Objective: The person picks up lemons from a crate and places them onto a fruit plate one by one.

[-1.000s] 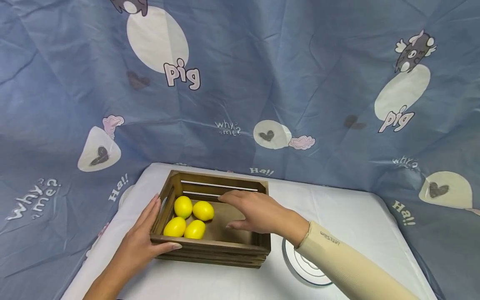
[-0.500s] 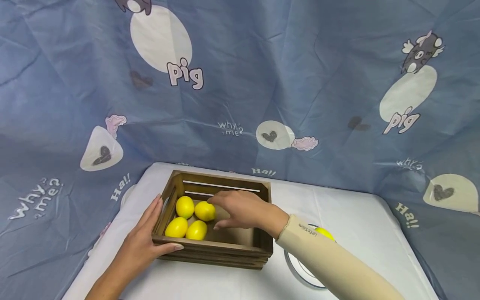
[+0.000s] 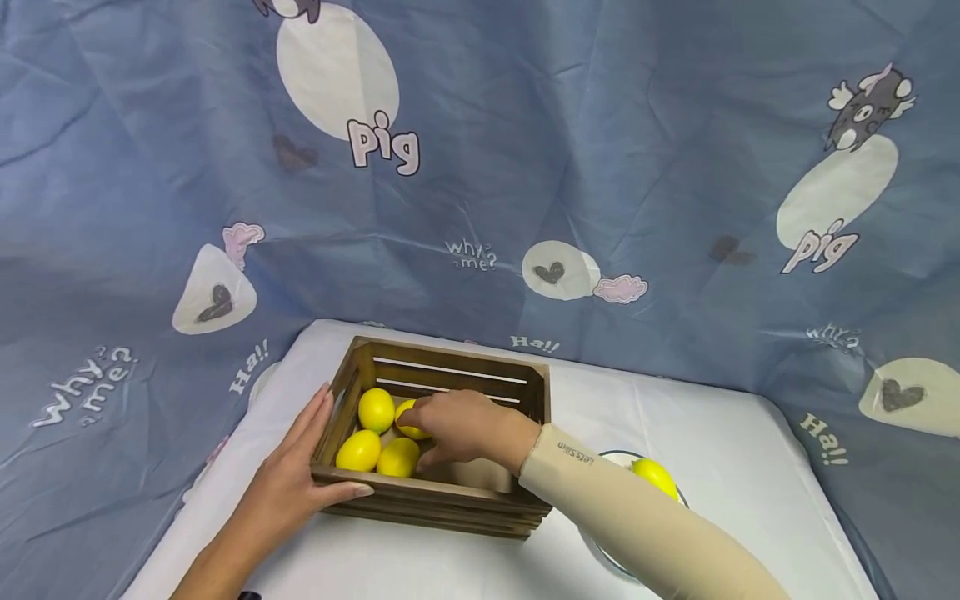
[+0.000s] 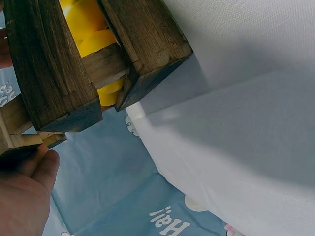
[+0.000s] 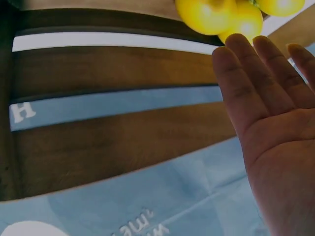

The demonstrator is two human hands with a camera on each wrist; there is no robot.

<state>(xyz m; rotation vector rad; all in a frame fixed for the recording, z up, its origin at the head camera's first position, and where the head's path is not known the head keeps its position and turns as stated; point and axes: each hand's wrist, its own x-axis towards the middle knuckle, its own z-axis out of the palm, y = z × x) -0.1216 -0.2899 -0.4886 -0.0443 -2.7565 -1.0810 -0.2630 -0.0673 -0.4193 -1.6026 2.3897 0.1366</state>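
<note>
Lemons (image 3: 376, 410) sit 4 in the L half of the crate (image 3: 480, 493), 1 on the plate (image 3: 618, 457), my L hand (image 3: 281, 479) straight-fingered at its near-L corner, prob. to steady it, R hand (image 3: 465, 425) wide, gripping nothing, over the far-R one.

The lemons (image 3: 376, 410) look smooth and glossy, the crate (image 3: 435, 507) rough-grained wood, the backdrop (image 3: 480, 167) creased cloth.

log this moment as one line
left hand: on wooden crate | right hand: inside crate, at four lemons, contact unclear | plate: partly hidden by sleeve, one lemon visible
</note>
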